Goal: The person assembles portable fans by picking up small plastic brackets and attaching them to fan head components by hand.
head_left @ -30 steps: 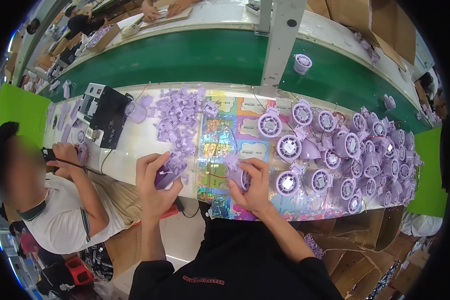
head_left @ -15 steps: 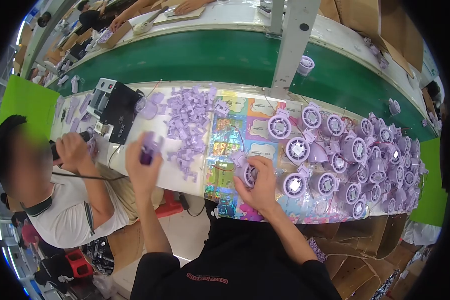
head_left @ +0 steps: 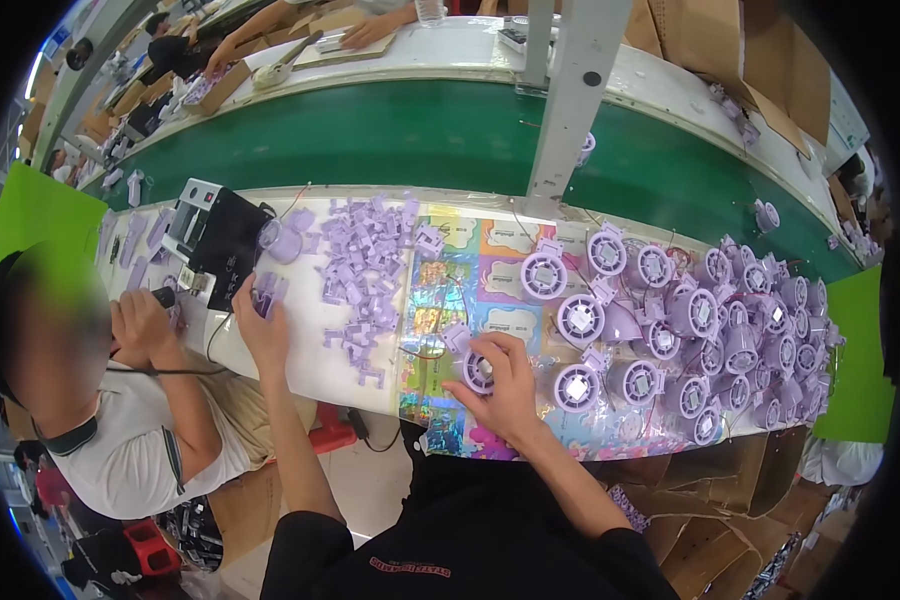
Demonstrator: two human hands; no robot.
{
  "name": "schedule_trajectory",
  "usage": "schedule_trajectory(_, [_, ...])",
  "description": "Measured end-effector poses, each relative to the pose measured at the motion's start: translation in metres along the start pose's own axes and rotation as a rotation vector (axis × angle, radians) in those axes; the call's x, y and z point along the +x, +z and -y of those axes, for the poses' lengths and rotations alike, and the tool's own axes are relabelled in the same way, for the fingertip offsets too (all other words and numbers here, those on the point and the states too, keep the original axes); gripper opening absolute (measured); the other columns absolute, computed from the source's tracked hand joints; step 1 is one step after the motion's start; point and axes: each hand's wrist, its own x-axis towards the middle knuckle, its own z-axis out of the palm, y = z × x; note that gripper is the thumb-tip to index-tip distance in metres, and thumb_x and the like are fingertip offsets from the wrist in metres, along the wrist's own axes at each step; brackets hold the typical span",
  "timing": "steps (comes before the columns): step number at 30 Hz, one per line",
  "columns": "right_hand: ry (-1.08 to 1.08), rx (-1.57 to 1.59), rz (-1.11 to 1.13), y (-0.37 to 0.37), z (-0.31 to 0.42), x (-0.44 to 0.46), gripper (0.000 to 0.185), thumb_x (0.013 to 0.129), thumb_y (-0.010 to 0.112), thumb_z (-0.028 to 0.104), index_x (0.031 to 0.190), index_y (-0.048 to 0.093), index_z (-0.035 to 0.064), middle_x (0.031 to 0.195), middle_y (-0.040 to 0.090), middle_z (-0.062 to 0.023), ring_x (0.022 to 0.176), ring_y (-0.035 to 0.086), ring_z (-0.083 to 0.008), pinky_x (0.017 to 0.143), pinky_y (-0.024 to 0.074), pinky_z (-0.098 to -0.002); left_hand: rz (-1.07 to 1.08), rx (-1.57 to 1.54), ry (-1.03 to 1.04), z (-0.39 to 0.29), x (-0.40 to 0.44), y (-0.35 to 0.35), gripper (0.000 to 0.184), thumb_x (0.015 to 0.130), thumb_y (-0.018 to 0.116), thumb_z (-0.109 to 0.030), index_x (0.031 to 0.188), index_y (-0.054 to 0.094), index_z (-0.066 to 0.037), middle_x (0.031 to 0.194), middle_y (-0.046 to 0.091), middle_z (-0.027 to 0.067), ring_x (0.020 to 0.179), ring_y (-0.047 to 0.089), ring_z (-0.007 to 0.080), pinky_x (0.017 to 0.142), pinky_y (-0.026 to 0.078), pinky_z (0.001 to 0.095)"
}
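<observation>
My left hand (head_left: pixel 265 335) is closed around a light purple plastic part (head_left: pixel 268 288), beside the black machine (head_left: pixel 225 240). Fingers hide much of that part. My right hand (head_left: pixel 507 390) wraps over a round purple fan housing (head_left: pixel 476 372) lying on the colourful printed sheet (head_left: pixel 510 325). A small bracket (head_left: pixel 456 338) and thin wires stick out at the housing's upper left. Between my hands spreads a pile of small purple brackets (head_left: pixel 365 265). Many similar fan housings (head_left: pixel 579 318) stand to the right of my right hand.
A co-worker (head_left: pixel 160 430) sits close on my left, a hand (head_left: pixel 142 325) raised near the machine. Behind the table runs a green conveyor belt (head_left: pixel 370 130). A metal post (head_left: pixel 570 110) rises at the table's back edge. Cardboard boxes (head_left: pixel 710 510) stand below on the right.
My left hand has moved left and slightly down with the purple part, closer to the machine. My right hand stays on the fan housing. The whole view has shifted a little.
</observation>
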Motion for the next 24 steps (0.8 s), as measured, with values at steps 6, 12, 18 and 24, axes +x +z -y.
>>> schedule_trajectory(6, [-0.16,0.08,0.113,0.02,0.037,0.027,0.055,0.072,0.087,0.033,0.119,0.068,0.0114,0.116,0.058,-0.0136,0.101,0.061,-0.032,0.082,0.0543,-0.0409,-0.076,0.013,-0.089,-0.001,-0.003,-0.009,0.056,0.082,0.069,0.001,0.135,0.054,-0.003,0.123,0.06,0.0159,0.112,0.06,0.0315,0.099,0.047,0.04])
schedule_trajectory(12, [-0.327,0.091,0.151,0.091,0.085,0.073,0.055,0.072,0.083,0.036,0.12,0.068,0.0129,0.114,0.058,-0.0133,0.1,0.06,-0.0325,0.08,0.0534,-0.0402,-0.222,-0.188,-0.106,0.042,-0.007,0.002,0.051,0.085,0.073,-0.004,0.133,0.055,-0.001,0.122,0.062,0.0142,0.11,0.06,0.0262,0.098,0.047,0.0374])
schedule_trajectory(18, [-0.302,-0.088,0.23,0.186,0.104,0.118,0.06,0.074,0.079,0.037,0.121,0.062,0.0028,0.114,0.058,-0.0172,0.106,0.057,-0.031,0.078,0.0521,-0.0376,-0.251,-0.327,-0.141,0.034,-0.011,0.003,0.051,0.083,0.075,-0.004,0.13,0.056,0.002,0.122,0.06,0.0145,0.113,0.058,0.0259,0.099,0.047,0.0372])
schedule_trajectory(24, [-0.146,0.011,0.169,0.211,0.091,0.122,0.052,0.081,0.074,0.024,0.121,0.058,-0.0047,0.119,0.057,-0.0214,0.11,0.056,-0.0366,0.088,0.0512,-0.0425,-0.21,-0.254,-0.096,0.048,-0.01,-0.001,0.049,0.082,0.067,0.003,0.13,0.056,0.002,0.122,0.059,0.0157,0.114,0.057,0.0268,0.101,0.045,0.0379])
